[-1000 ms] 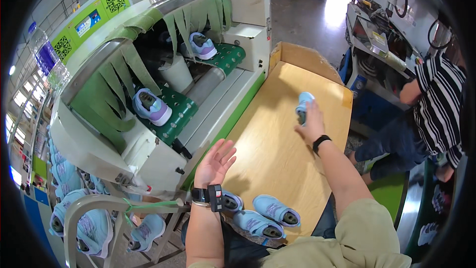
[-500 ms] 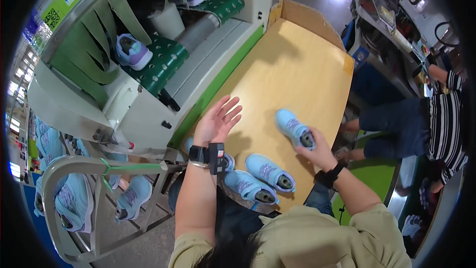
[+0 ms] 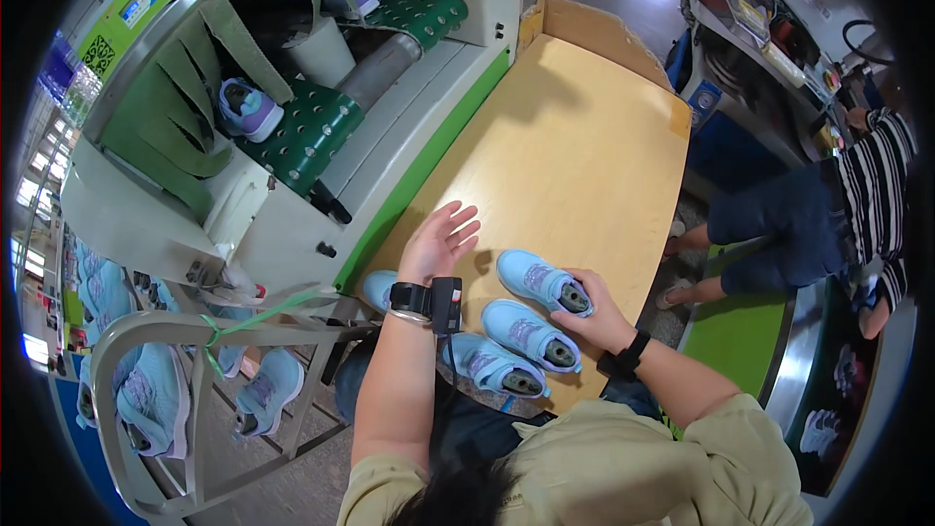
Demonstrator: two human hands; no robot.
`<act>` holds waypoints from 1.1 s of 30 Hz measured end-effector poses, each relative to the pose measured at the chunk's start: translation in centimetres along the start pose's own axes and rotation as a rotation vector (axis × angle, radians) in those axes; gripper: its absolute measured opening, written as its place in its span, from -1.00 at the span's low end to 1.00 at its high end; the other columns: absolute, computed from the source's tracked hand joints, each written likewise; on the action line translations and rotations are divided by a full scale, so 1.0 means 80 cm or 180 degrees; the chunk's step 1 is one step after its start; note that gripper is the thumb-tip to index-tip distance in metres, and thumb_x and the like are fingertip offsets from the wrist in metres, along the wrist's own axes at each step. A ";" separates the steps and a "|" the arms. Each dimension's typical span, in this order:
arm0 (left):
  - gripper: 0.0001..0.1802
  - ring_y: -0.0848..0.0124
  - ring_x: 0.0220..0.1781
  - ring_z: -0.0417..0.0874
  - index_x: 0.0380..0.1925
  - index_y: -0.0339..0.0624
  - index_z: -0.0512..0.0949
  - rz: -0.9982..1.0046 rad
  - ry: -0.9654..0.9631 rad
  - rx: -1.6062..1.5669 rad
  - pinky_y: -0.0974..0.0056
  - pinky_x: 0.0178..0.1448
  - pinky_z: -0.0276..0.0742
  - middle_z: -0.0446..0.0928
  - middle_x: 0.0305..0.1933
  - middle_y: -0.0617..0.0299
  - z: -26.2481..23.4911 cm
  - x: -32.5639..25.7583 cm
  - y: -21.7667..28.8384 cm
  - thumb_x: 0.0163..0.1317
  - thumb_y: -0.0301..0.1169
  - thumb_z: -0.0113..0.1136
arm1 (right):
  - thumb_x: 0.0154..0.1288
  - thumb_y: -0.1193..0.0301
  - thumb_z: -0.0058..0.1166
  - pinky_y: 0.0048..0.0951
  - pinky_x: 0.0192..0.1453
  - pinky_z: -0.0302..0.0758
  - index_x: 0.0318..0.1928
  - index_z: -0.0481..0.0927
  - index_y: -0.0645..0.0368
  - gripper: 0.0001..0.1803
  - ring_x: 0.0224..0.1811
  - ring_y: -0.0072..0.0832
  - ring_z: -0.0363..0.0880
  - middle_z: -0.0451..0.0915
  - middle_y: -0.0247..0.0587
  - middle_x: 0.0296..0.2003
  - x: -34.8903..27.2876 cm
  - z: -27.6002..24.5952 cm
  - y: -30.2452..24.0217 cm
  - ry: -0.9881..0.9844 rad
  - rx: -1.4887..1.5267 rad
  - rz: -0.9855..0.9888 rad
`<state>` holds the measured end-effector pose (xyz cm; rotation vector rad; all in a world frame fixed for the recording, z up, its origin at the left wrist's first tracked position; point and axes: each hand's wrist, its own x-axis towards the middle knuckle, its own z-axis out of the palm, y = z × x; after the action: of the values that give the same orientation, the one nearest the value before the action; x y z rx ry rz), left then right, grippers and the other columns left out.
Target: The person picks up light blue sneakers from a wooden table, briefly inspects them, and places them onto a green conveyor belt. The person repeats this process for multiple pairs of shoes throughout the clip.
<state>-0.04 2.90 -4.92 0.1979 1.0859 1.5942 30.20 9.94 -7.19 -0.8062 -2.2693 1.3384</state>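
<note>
My right hand [image 3: 596,315] grips a light-blue sneaker [image 3: 531,275] by its heel, close beside two similar shoes on the wooden tabletop [image 3: 594,156]. Of those, the middle sneaker [image 3: 521,327] and the nearer sneaker [image 3: 487,362] lie side by side, toes pointing up-left, each with a dark form inside. Over the table's left side my left hand [image 3: 440,242] hovers with its fingers apart and holds nothing. Another blue shoe [image 3: 378,287] is partly hidden behind my left wrist.
On the left, a machine's green perforated belt [image 3: 317,127] carries a sneaker [image 3: 249,109] out past hanging strips. A metal rack [image 3: 209,329] with several blue shoes stands lower left. A cardboard edge [image 3: 609,29] borders the table's far end. Another person [image 3: 779,209] works at the right.
My right hand has brought its sneaker left and nearer, up to the other two shoes. The left hand stays spread, slightly lower in the view. Shoes on the belt have shifted a little.
</note>
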 end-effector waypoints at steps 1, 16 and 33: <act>-0.50 0.12 0.27 0.49 0.28 -0.22 0.32 0.0020 0.0000 -0.0037 0.09 0.33 0.44 0.40 0.32 -0.05 -0.003 -0.001 0.000 0.46 -0.19 0.00 | 0.04 0.30 0.42 -0.22 0.31 0.33 0.23 0.39 0.20 -0.26 0.17 -0.19 0.42 0.45 -0.04 0.07 -0.001 0.001 0.001 0.0029 -0.0041 -0.0022; -0.52 0.21 0.29 0.42 0.31 -0.08 0.40 0.0661 -0.0058 -0.0610 0.13 0.36 0.34 0.35 0.39 0.15 -0.110 0.006 0.020 0.43 -0.22 -0.01 | 0.15 0.16 0.31 -0.14 0.33 0.33 0.28 0.37 0.20 -0.26 0.21 -0.06 0.42 0.46 0.06 0.14 0.002 0.000 0.005 -0.0047 -0.0111 -0.0172; -0.50 0.32 0.59 0.01 0.41 0.03 0.19 -0.0353 0.0473 -0.0179 0.06 0.62 -0.09 0.07 0.57 0.29 -0.038 0.008 0.027 0.52 -0.22 -0.34 | 0.06 0.18 0.32 -0.15 0.31 0.28 0.23 0.37 0.12 -0.27 0.20 -0.10 0.38 0.48 -0.06 0.07 -0.019 -0.003 0.007 0.0152 -0.0062 -0.0084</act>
<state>-3.66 1.95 -5.31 -0.0187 1.1445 1.5563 31.66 9.37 -7.61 -0.8031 -2.2517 1.2739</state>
